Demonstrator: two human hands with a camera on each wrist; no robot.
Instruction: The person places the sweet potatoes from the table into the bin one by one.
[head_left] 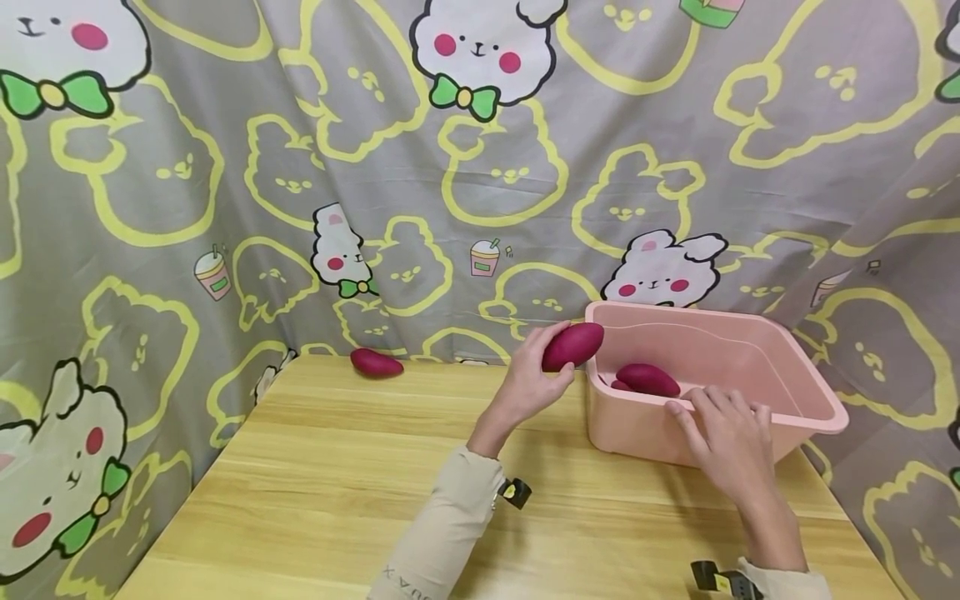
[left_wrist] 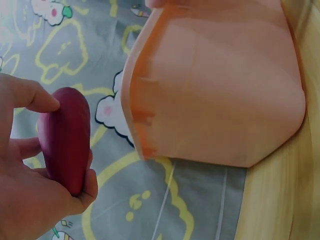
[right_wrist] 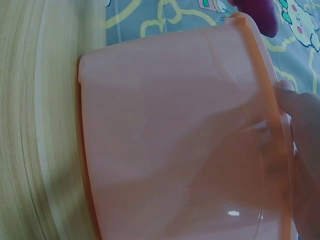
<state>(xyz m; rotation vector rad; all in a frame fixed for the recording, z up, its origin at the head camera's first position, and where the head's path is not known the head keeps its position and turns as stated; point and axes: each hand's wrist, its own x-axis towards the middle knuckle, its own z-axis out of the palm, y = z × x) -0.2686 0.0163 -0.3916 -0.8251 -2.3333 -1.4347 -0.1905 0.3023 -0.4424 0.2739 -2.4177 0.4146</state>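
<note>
My left hand (head_left: 528, 379) holds a purple sweet potato (head_left: 573, 346) just off the left rim of a pink plastic bin (head_left: 630, 429). In the left wrist view the thumb and fingers curl round the sweet potato (left_wrist: 67, 142). My right hand (head_left: 731, 442) grips the bin's near rim, thumb outside and fingers over the edge. Inside the bin lies another sweet potato (head_left: 648, 380), with part of a further one showing beside it. A lone sweet potato (head_left: 377, 363) rests at the table's back edge, to the left.
The bin stands at the right of the wooden table (head_left: 330, 467), near its back edge. A grey patterned curtain (head_left: 420, 183) hangs right behind the table and along both sides. Small black devices sit on both wrists.
</note>
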